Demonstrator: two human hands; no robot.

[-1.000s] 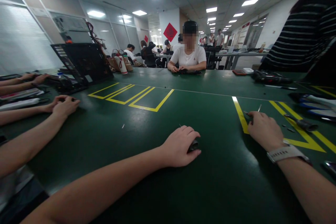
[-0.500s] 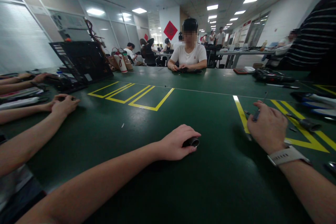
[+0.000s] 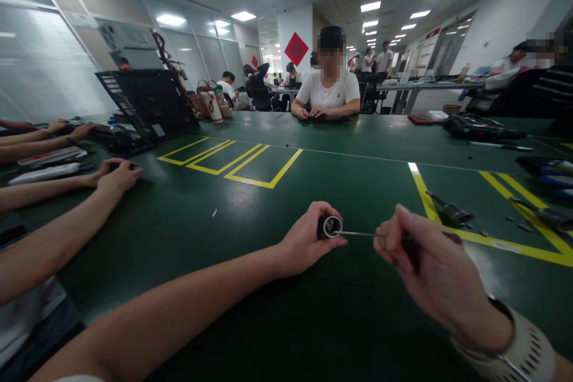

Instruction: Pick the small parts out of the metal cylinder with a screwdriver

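My left hand (image 3: 307,242) is wrapped round a short dark cylinder (image 3: 332,227), its open end turned toward me. Inside the rim are small light shapes that I cannot make out. A screwdriver (image 3: 360,234) is gripped in my right hand (image 3: 430,259), most of its handle hidden by the fingers. Its thin metal shaft points left, with the tip at the cylinder's opening; how far in it reaches, I cannot tell. To the right of my right hand, a dark cylindrical part (image 3: 455,213) with a narrow stem lies by the yellow tape.
Another similar part (image 3: 555,216) and small dark bits (image 3: 524,227) lie at the right. Yellow tape (image 3: 286,167) marks the green table (image 3: 250,310). A co-worker's hands (image 3: 120,176) are at the left; another person (image 3: 329,92) sits opposite. A black tool case (image 3: 483,126) lies far right.
My right hand has moved left and nearer, away from the tape, bringing the screwdriver to the cylinder. The cylinder's open end now faces me more. The part by the tape has come into view.
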